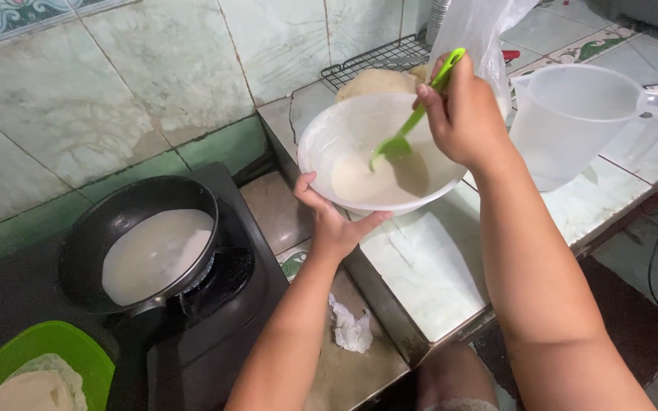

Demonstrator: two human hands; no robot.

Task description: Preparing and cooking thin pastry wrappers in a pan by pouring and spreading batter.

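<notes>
We hold the white bowl (329,144) tilted over the near edge of the tiled counter (420,274), our left hand (333,221) cupped under its rim with fingers spread. Our right hand (462,114) is closed around the green ladle (413,122), its scoop down in the pale batter (375,179) pooled at the bowl's low side. Only a shallow pool is left, so we judge most of it used. One thin round already lies in the black frying pan (116,228) on the dark stove (222,327), at the left. A green plate (62,346) at the lower left corner carries a pale stack, and more rounds rest on the wire rack (375,57) at the counter's far edge. A clear measuring jug (573,122) stands by the right edge; pale green tiles line the wall.
</notes>
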